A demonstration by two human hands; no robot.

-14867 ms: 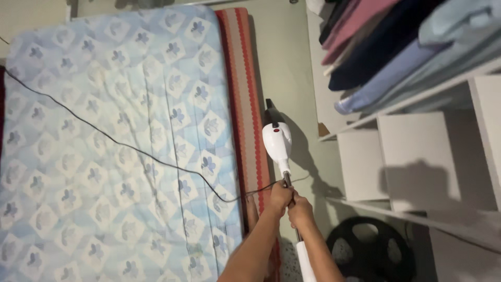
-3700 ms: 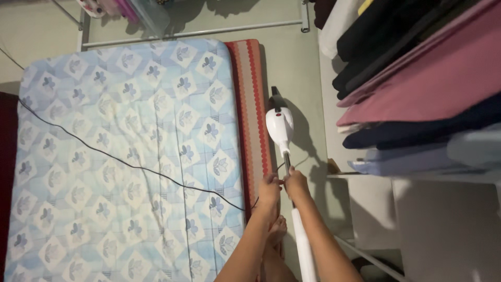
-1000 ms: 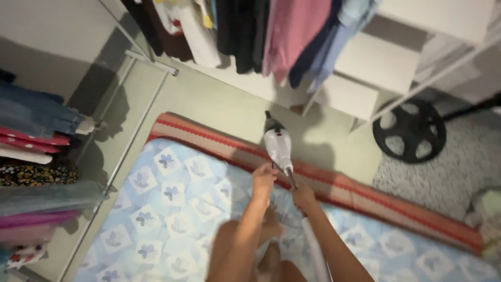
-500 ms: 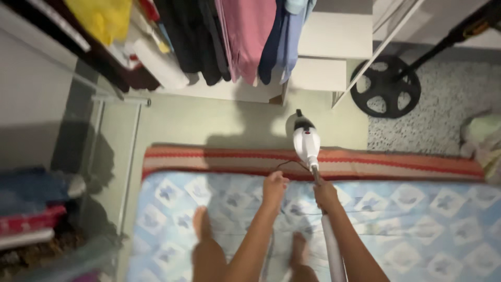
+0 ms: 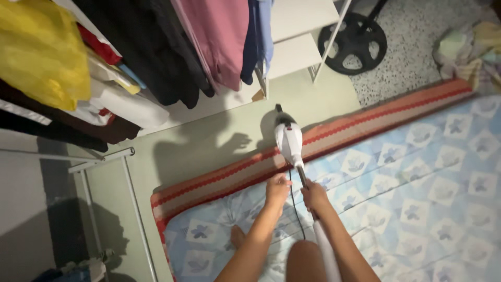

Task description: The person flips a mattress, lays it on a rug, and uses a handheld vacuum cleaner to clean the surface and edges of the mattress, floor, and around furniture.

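the right hand (image 5: 314, 196) sits just below the middle of the frame, its fingers wrapped tight round the thin pole of the vacuum cleaner (image 5: 288, 140). the left hand (image 5: 277, 189) is just beside it, to the left, fingers curled together by the black cord (image 5: 295, 206) where it drops away from the pole; whether they actually pinch the cord i cannot tell, as the hand is a little blurred. both forearms come up from the bottom edge of the frame.

the vacuum cleaner has a white body with a dark tip and a small red dot on top. it slopes up and to the left from the hands, its body over the striped red and tan edge of the mattress (image 5: 417, 172) and its dark tip over the pale green floor (image 5: 209, 141) near the centre of the frame. the white lower part of the pole runs down beside the right forearm to the bottom edge.

the mattress fills the lower right, pale blue with a pattern of squares and leaf shapes. a bare foot (image 5: 237, 236) rests on it, lower left of the hands.

hanging clothes (image 5: 209, 42) crowd the upper left: yellow, black, pink and blue. a white shelf unit (image 5: 297, 36) stands behind them at top centre, and a round black fan base (image 5: 353, 36) lies on speckled floor at the upper right. a metal rail (image 5: 130, 203) stands at the lower left.
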